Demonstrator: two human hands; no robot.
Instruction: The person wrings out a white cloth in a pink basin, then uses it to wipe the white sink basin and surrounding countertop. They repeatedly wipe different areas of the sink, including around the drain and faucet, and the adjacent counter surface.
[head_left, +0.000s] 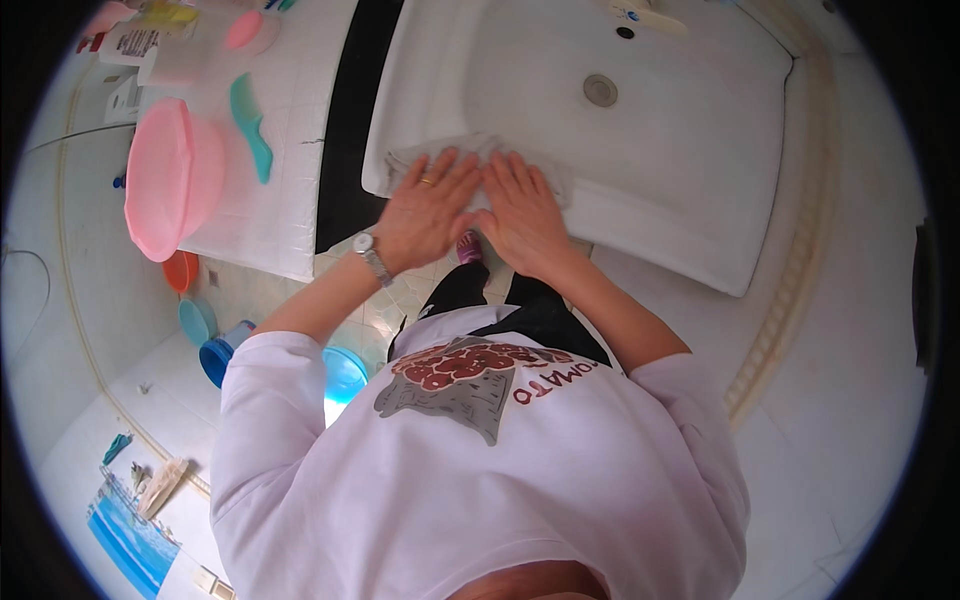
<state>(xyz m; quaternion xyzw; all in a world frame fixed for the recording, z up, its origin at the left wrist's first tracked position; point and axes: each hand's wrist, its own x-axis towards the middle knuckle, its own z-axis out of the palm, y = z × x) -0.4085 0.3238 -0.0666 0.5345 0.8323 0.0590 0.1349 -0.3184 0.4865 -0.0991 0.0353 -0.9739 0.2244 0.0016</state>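
Observation:
A pale grey cloth lies bunched along the front left rim of the white ceramic washbasin. My left hand, with a ring and a metal wristwatch, rests palm down on the cloth's left part. Beside it, my right hand presses flat on the right part. The thumbs come together in the middle, and the fingers of both hands are stretched out rather than curled. My palms hide part of the cloth. Behind it, the basin's metal drain shows in the bowl.
Left of the basin, a white-covered counter holds a pink plastic basin, a teal comb and several containers. Below it on the tiled floor stand an orange bucket and blue buckets. A tiled wall runs along the right.

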